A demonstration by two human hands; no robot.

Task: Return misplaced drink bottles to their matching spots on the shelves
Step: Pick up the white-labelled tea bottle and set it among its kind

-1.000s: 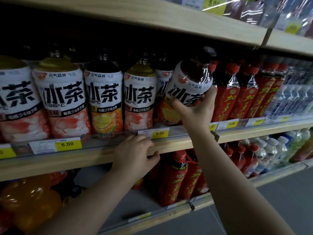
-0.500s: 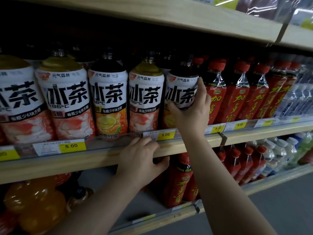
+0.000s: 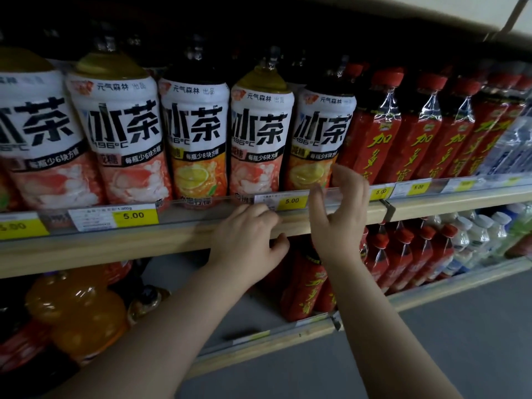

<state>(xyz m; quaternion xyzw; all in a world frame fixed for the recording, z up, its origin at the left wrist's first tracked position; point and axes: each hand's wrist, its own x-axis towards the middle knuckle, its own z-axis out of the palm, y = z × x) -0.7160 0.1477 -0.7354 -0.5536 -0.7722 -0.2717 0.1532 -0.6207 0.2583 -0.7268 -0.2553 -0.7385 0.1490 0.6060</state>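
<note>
A white-labelled tea bottle with a lemon picture (image 3: 319, 139) stands upright at the right end of the tea row, next to the red bottles (image 3: 380, 133). My right hand (image 3: 339, 214) hovers just in front of its base, fingers loosely spread and holding nothing. My left hand (image 3: 247, 237) rests on the wooden front edge of the middle shelf (image 3: 115, 246), fingers curled over the price rail. Another lemon-label bottle (image 3: 195, 139) stands two places to the left, between pink-label tea bottles (image 3: 259, 133).
Yellow 5.00 price tags (image 3: 290, 200) line the rail. Clear water bottles (image 3: 506, 145) stand at the far right. The lower shelf holds orange drinks (image 3: 77, 309), red bottles (image 3: 403, 254) and white-capped bottles (image 3: 475, 240). Grey floor (image 3: 460, 341) lies below.
My right hand set the tilted lemon tea bottle upright into the row, then let go and drew back down to the shelf edge. My left hand stayed on the shelf edge.
</note>
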